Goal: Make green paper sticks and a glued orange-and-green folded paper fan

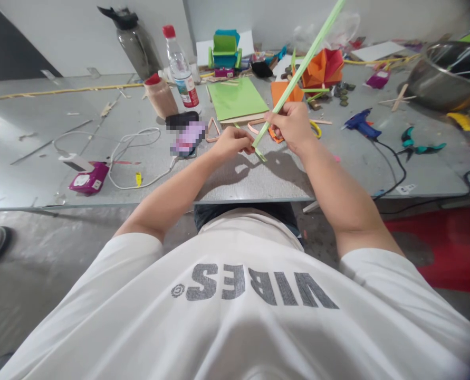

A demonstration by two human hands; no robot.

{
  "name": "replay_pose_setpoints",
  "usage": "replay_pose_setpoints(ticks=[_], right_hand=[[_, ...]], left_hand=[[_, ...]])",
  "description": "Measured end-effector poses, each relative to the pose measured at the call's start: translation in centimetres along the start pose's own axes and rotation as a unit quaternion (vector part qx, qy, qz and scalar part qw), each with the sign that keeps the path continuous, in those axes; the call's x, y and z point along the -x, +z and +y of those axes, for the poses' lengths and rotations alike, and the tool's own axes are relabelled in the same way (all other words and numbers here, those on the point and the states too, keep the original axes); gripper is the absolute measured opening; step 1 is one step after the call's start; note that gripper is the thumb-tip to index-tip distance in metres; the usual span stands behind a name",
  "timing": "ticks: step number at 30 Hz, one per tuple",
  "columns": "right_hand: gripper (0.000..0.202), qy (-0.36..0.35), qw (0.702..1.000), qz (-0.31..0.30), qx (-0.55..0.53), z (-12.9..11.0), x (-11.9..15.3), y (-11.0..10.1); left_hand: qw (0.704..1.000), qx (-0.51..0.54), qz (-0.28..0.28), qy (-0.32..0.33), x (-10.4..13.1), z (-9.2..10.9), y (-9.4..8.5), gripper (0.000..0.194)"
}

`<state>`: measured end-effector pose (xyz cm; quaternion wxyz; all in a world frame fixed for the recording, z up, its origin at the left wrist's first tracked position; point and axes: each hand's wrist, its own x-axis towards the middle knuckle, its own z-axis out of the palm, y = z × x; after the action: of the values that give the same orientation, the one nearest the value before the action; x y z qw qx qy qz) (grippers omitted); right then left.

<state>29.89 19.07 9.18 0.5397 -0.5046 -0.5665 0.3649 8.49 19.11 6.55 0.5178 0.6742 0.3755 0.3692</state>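
Observation:
A long, narrow light-green strip [304,63] slants from the top of the view down to the near part of the grey table [235,182]. My right hand [292,126] pinches it partway along. Near the strip's lower end, my left hand [237,143] has its fingers closed on it. The lower tip looks folded or split and sticks out just past my left fingertips. Behind my hands lies a green sheet [238,100] on a board. Small bent strips in pinkish and orange tones lie close to both hands.
A clear bottle [182,76], a pinkish cup [161,97] and a phone [189,138] with a white cable stand or lie left. Right are a blue glue gun [363,124], teal pliers [419,146] and a metal pot [448,79]. Orange folded paper [322,71] is behind.

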Motion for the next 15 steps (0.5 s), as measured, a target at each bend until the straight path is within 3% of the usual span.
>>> replay_pose_setpoints(ticks=[7, 15], right_hand=[[0.049, 0.005, 1.0, -0.007, -0.002, 0.2, -0.03, 0.08], [0.051, 0.0, 1.0, 0.004, 0.0, 0.28, -0.02, 0.33]], left_hand=[[0.998, -0.059, -0.004, 0.026, 0.24, -0.25, 0.17, 0.015], [0.999, -0.031, -0.01, 0.015, 0.2, -0.11, 0.3, 0.018]])
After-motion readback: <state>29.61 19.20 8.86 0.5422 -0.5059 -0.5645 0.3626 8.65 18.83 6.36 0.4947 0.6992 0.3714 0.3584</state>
